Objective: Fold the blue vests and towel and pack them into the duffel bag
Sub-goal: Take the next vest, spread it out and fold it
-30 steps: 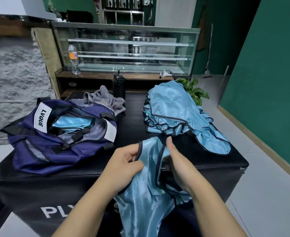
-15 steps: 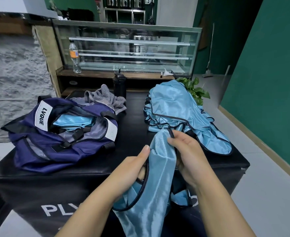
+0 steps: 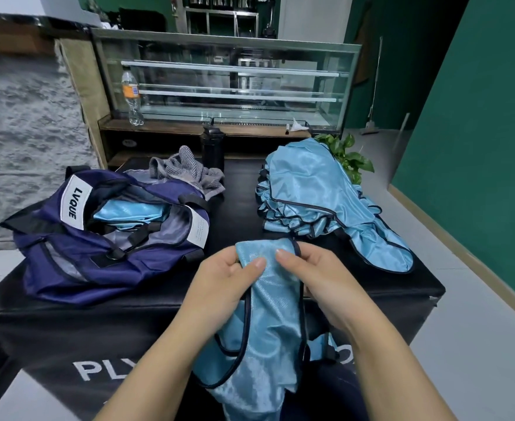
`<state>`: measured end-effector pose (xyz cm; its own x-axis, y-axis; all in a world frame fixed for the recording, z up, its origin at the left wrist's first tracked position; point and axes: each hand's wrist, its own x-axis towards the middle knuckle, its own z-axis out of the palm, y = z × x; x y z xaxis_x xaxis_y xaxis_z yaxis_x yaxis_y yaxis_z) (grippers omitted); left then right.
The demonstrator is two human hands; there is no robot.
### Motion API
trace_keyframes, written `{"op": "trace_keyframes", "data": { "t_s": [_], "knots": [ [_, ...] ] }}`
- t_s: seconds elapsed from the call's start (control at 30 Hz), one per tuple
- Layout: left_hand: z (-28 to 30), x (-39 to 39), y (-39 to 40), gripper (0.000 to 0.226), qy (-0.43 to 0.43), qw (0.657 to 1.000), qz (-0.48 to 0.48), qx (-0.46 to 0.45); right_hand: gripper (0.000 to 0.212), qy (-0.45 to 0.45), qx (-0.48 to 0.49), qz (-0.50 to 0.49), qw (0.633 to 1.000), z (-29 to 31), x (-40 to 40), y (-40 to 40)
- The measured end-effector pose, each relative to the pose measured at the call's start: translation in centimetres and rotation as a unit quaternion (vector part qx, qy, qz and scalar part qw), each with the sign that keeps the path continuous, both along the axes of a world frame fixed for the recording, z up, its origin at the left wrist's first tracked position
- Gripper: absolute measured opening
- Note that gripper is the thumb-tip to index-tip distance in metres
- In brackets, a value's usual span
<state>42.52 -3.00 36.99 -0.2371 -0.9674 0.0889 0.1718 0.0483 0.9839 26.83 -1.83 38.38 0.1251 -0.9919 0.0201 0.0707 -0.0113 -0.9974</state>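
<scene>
Both hands hold one light blue vest (image 3: 268, 335) with dark trim over the near edge of the black box table (image 3: 238, 208). My left hand (image 3: 222, 287) pinches its top left corner and my right hand (image 3: 317, 278) grips the top right edge; the rest hangs down in front of the table. A pile of more blue vests (image 3: 320, 196) lies at the back right. The navy duffel bag (image 3: 110, 235) lies open on the left with a folded blue vest (image 3: 128, 214) inside. A grey striped towel (image 3: 186, 171) is crumpled behind the bag.
A black bottle (image 3: 213, 147) stands at the table's far edge. Behind it runs a glass display case (image 3: 229, 83) with a plastic bottle (image 3: 131, 98) on its ledge. A green plant (image 3: 347, 153) sits behind the vest pile. Floor lies to the right, by a green wall.
My hands have risen and moved closer together at the top of the vest, bringing its upper edge flat between them; earlier they held the straps apart lower down.
</scene>
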Motion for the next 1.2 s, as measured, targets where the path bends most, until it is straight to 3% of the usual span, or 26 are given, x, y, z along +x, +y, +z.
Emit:
{"op": "trace_keyframes", "data": {
  "t_s": [0.13,0.23,0.43,0.6,0.7,0.83,0.93,1.03,1.17,1.2],
  "knots": [
    [-0.6,0.0,0.0,0.025,-0.007,1.0,-0.019,0.008,0.02,-0.01,-0.008,-0.021,1.0,0.1,0.3,0.0],
    [-1.1,0.2,0.0,0.06,-0.019,0.998,-0.018,0.066,0.028,-0.026,-0.002,-0.015,1.0,0.2,0.3,0.0],
    [-1.2,-0.2,0.0,0.061,0.103,0.962,-0.085,0.239,0.032,-0.05,-0.001,0.015,0.999,0.3,0.4,0.2],
    [-1.2,-0.1,-0.6,0.052,0.196,0.961,-0.036,0.189,0.027,-0.062,-0.032,-0.048,0.996,0.3,0.6,0.0],
    [-0.6,0.4,-0.6,0.04,0.106,0.989,-0.009,0.105,0.027,-0.037,-0.04,-0.104,0.993,0.3,0.0,-0.3],
    [-0.4,1.4,-0.8,0.023,-0.043,0.999,0.005,0.006,0.036,-0.036,-0.043,-0.062,0.996,0.4,-0.1,-0.1],
    [-0.2,1.6,-0.7,0.022,-0.054,0.998,-0.019,-0.018,0.04,0.084,-0.099,-0.073,0.989,0.5,-0.2,0.1],
    [0.0,1.9,-0.7,0.013,-0.067,0.997,0.002,-0.048,0.028,0.193,-0.149,-0.112,0.963,0.8,-0.5,0.2],
    [-0.4,2.4,-1.0,0.048,-0.165,0.978,0.067,-0.11,0.018,0.309,-0.183,-0.152,0.921,0.9,-0.9,0.1],
    [-0.4,2.4,-1.0,0.049,-0.178,0.973,0.084,-0.121,0.019,0.315,-0.184,-0.161,0.917,0.8,-1.0,0.1]
  ]
}}
